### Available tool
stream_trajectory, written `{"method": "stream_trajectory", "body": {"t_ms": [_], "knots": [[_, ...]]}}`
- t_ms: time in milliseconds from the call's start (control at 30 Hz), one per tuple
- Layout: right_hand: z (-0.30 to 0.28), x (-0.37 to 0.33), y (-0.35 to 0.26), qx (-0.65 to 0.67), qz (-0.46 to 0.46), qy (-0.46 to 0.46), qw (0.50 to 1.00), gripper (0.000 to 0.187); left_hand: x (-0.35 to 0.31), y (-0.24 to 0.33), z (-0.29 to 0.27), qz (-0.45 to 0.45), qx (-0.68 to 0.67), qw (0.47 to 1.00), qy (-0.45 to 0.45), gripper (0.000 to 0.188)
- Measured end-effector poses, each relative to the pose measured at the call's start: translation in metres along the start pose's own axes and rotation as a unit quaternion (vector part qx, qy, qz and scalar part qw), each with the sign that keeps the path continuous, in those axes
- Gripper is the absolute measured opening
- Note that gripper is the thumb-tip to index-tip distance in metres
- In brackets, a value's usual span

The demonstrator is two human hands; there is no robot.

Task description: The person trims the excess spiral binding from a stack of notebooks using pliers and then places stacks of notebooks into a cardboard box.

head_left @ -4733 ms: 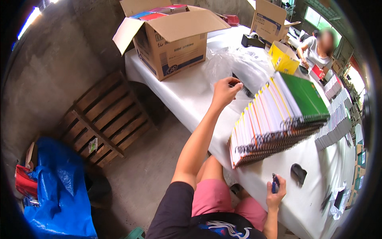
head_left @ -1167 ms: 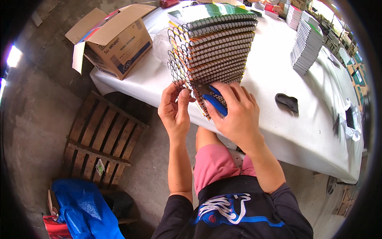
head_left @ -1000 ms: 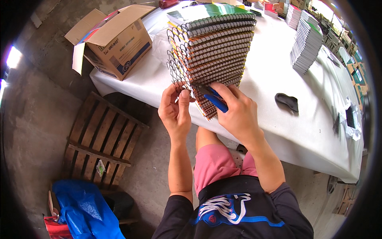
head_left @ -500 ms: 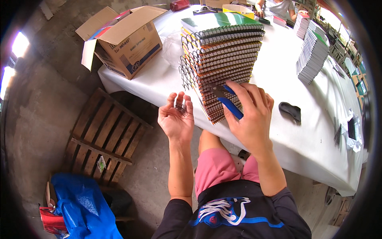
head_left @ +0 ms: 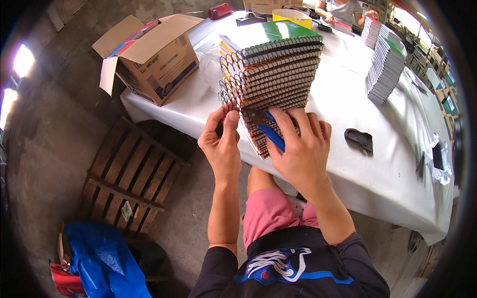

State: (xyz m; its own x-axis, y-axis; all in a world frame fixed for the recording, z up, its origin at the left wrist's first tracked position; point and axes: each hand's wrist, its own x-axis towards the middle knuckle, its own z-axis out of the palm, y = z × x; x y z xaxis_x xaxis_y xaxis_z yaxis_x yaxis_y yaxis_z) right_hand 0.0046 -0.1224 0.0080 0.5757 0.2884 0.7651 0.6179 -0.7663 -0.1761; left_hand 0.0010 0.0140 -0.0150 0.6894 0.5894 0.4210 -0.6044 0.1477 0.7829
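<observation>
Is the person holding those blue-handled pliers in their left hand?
No, the blue-handled pliers are in the right hand, while the left hand is at the left side of the notebook stack.

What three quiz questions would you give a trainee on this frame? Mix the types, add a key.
1. Multiple choice: what does the right hand hold?
A) blue-handled pliers
B) a roll of tape
C) a paintbrush

2. True or false: the cardboard box on the white-covered table has its flaps open.

3. Short answer: as the wearer sees it, at which side of the notebook stack is the left hand?

Key:
1. A
2. True
3. The left side
</observation>
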Motion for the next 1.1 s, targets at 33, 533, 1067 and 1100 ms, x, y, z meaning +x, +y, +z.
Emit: {"method": "stream_trajectory", "body": {"t_ms": [33,533,1067,1100], "knots": [[0.002,0.000,0.000,0.010,-0.001,-0.004,1.000,0.050,-0.001,0.000,0.000,0.011,0.008,1.000,0.008,0.023],[-0.007,0.000,0.008,0.051,0.023,0.005,0.998,0.045,-0.004,-0.004,-0.001,0.015,0.002,1.000,0.000,0.025],[0.018,0.001,0.008,0.208,0.060,-0.023,0.976,0.036,-0.005,-0.007,-0.002,0.049,0.030,0.998,-0.006,0.024],[0.018,0.001,0.010,0.194,0.057,-0.034,0.979,0.036,-0.006,-0.008,-0.001,0.045,0.022,0.999,-0.008,0.024]]}}
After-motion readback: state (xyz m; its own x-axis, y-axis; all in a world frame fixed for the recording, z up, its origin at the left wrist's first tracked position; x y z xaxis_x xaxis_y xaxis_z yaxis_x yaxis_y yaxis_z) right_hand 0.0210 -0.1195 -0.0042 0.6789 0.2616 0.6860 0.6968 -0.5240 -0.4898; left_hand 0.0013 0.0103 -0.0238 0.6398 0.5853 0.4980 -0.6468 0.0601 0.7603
